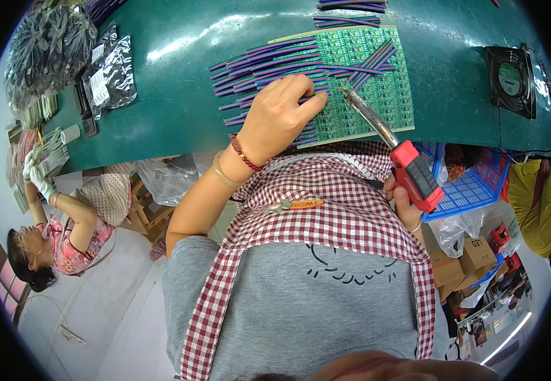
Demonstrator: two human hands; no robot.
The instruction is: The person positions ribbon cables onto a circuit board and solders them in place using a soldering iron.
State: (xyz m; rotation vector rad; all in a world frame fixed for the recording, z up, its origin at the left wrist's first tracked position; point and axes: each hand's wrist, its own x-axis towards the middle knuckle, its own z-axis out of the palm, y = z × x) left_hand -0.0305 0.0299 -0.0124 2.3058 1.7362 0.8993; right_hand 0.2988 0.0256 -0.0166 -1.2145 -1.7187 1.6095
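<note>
Circuit-board panel (pixel 386 111), green and patterned in rows, is lying on the bench at two o'clock from your left hand (pixel 280 114), which is reaching over its left side. Your left fingers are bending over the wire strips (pixel 244 70); your knuckles are hiding the tips, so I cannot tell whether they are pinching one. At four o'clock from there, your right hand (pixel 405 206) is clamping round the handle of the soldering iron (pixel 412 171), whose tip is pointing toward ten o'clock, close to your left fingers.

That closeness is posing the main risk: if the iron is hot, a slip of your right wrist could be burning a fingertip. Crossed strips (pixel 372 66) are lying just beside the tip, so a stray sweep could be scorching their insulation. Your apron (pixel 313 222) is sitting near the panel's six o'clock edge; leaning forward could be shifting the board.

Counting outward, you are having two hands, one iron and one panel in reach, with more than ten strips overlapping along its left side. Beyond the panel, two strip bundles (pixel 346 21) are lying at twelve o'clock, one black fan (pixel 510 82) is standing at three, one blue basket (pixel 463 197) is sitting at four, and one co-worker (pixel 75 244) is working at eight.
</note>
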